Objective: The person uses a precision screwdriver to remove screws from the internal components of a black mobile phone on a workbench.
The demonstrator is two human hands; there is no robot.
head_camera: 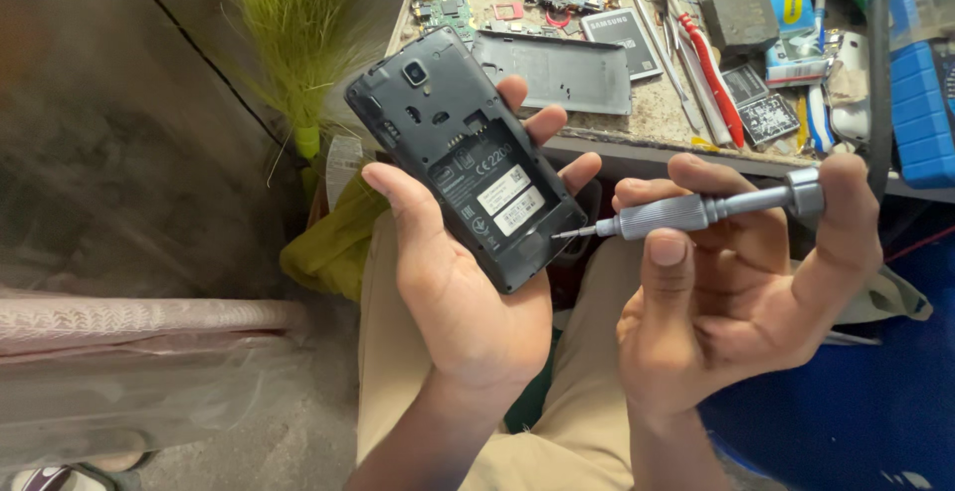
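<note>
Head view: The left hand [468,292] is curled around a dark phone [468,158] with its back cover off. The thumb lies along the phone's left edge and the fingertips show at its right edge. The phone sits near the middle of the picture, tilted, with its camera end toward 11 o'clock. 2 white stickers sit in its bare battery bay.

The right hand [736,292] is at 3 o'clock from the phone. It is partly closed around a grey metal screwdriver [696,212]. The thumb and fingers pinch the ridged grip, and the first finger presses on the cap end. The thin tip points to 9 o'clock and touches the phone's lower right edge.

At 12 o'clock is a bench [657,113] full of small things. A grey back cover [557,71] lies flat there, with a battery [622,41] just beside it. A red toothbrush [711,73] lies at 1 o'clock. A blue box [920,103] sits at 2 o'clock. A green broom [303,43] stands at 11 o'clock.
</note>
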